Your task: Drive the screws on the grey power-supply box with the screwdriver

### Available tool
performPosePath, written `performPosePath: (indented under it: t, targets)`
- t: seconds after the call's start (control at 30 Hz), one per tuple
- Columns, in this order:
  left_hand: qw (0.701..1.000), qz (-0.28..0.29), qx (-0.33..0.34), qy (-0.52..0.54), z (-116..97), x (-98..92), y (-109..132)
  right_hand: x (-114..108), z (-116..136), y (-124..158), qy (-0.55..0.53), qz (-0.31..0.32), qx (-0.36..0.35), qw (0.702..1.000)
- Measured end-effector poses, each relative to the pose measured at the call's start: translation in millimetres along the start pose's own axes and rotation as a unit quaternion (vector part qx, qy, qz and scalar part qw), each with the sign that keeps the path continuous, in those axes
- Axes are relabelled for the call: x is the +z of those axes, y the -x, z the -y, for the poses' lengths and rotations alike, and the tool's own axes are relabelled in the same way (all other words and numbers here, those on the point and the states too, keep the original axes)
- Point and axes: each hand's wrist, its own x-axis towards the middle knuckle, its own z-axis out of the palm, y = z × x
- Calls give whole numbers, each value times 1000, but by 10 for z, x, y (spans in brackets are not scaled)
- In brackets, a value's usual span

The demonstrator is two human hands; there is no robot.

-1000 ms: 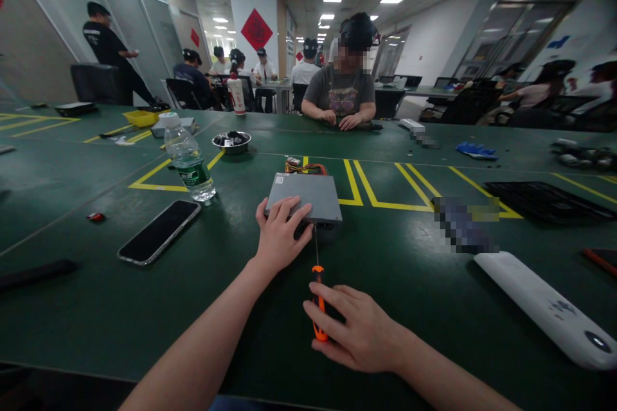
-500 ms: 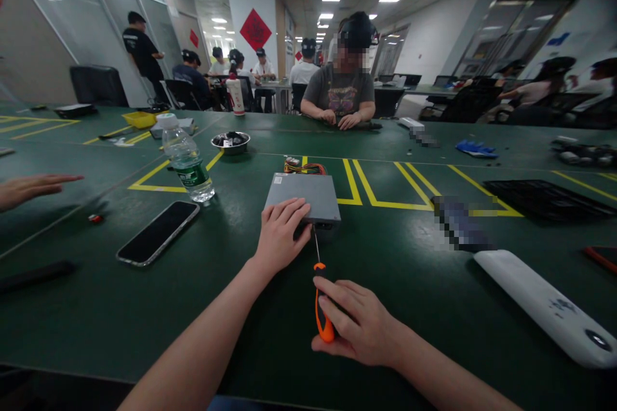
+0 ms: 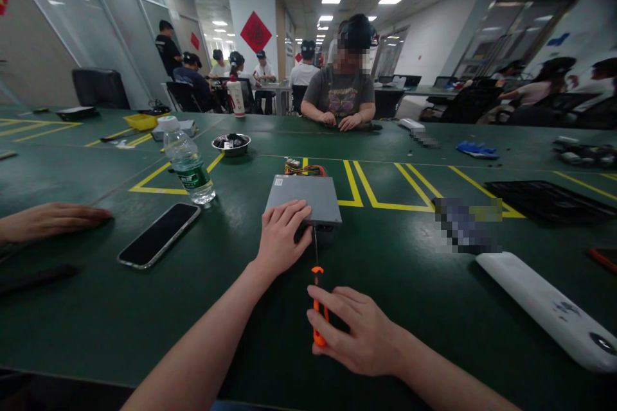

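A grey metal computer power supply [image 3: 313, 196] lies on the green table, its bundle of coloured cables [image 3: 308, 169] at the far side. My left hand [image 3: 284, 234] is closed over its near left edge, fingers on the top and thumb at the front face. Between thumb and fingers, my right hand [image 3: 354, 331] grips an orange and black screwdriver [image 3: 319, 327]. The screwdriver's thin shaft points away from me, and its tip meets the front face close to my left thumb. Exactly what the tip touches is too small to make out.
Left of the power supply are a phone [image 3: 159, 236] and a water bottle [image 3: 190, 170]. A metal bowl [image 3: 231, 144] sits farther back. At right lies a long white device [image 3: 544, 308]. Another person's hand [image 3: 58, 221] rests at the left; a person [image 3: 340, 90] sits opposite.
My right hand's fingers have shifted around the screwdriver handle, which has turned slightly. My left hand stays on the power supply. The other person's hand at left has moved farther in and lower.
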Motion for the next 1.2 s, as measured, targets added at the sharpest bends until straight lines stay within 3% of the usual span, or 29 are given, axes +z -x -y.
performPosePath:
  t: [0.23, 0.4, 0.6, 0.77, 0.93, 1.2]
  targets:
    - [1000, 2, -3, -4, -2, 1, 1, 80, 5, 44, -13, -18, 7, 1000]
    - [1000, 0, -5, 1, 1, 4, 4, 6, 10, -21, -18, 43, 12, 999]
    - [1000, 2, -1, -3, 4, -1, 7, 32, 5, -2, 13, -34, 1, 999]
    - [1000, 1, 0, -10, 4, 2, 7, 76, 2, 37, -9, -25, 10, 1000]
    - [1000, 4, 0, -10, 6, 2, 5, -1, 28, -39, -11, 22, 13, 1000]
    - [1000, 5, 0, -8, 12, 3, 8, 60, 16, 19, -6, -32, -2, 999]
